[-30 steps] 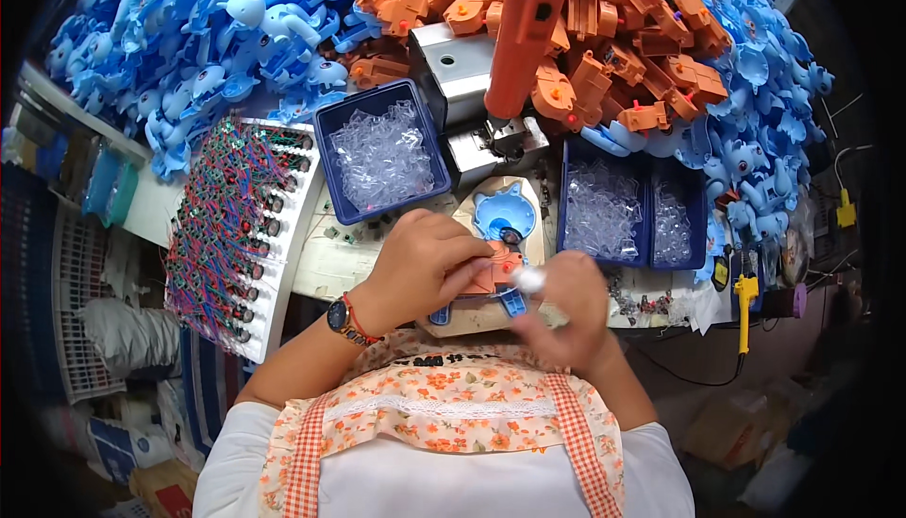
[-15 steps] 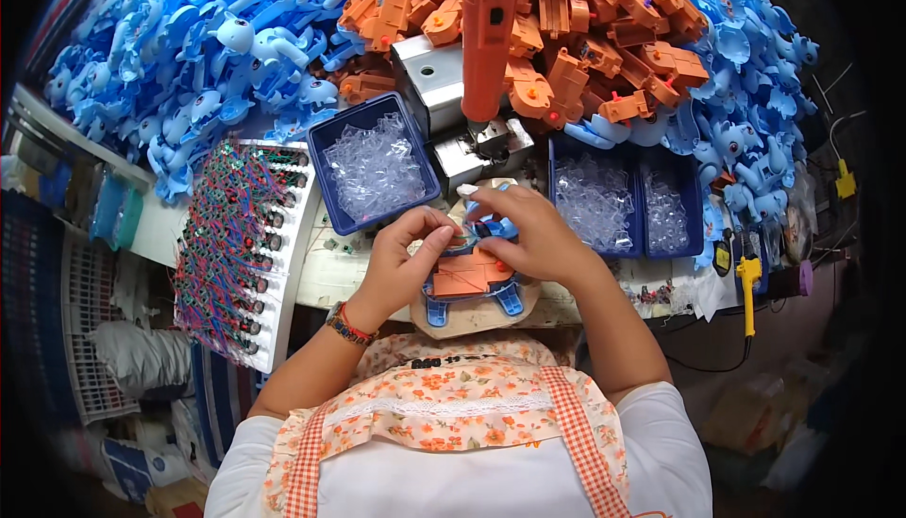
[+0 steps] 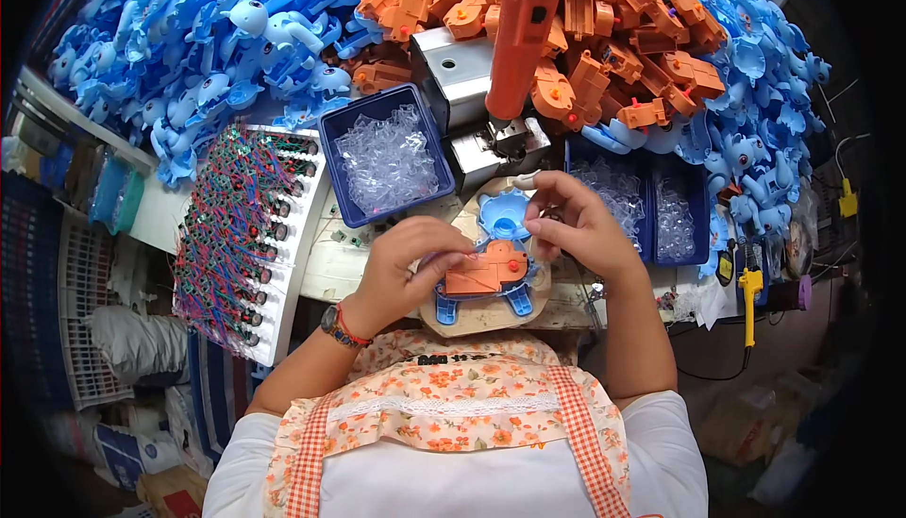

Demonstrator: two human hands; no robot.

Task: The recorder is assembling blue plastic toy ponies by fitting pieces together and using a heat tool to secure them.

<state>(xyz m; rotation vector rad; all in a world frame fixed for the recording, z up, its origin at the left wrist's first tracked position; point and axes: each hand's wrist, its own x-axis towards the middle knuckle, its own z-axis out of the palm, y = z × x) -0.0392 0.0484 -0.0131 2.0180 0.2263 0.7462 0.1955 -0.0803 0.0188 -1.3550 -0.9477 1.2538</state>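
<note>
In front of me a light blue plastic toy shell (image 3: 503,214) lies on a pale wooden board (image 3: 477,323), its round head part hollow side up. An orange plastic box (image 3: 479,275) with a red knob sits in the body part, above two blue legs. My left hand (image 3: 408,260) is closed in a pinch at the box's upper left edge; what its fingertips hold, if anything, is hidden. Just right of the shell, my right hand (image 3: 583,224) hovers with thumb and forefinger apart and nothing visible between them. A white covering shows on one of its fingertips.
Blue bins of small clear plastic parts stand left (image 3: 354,211) and right (image 3: 700,252). Behind the board is a metal fixture (image 3: 472,65) under an orange hanging tool (image 3: 522,41). Wired parts (image 3: 222,244) fill a white tray; orange boxes (image 3: 604,75) and blue shells (image 3: 189,65) are heaped behind.
My right hand has drawn back rightward from the head part, uncovering it and the red knob. My left hand stays by the orange box. The whole view has shifted slightly.
</note>
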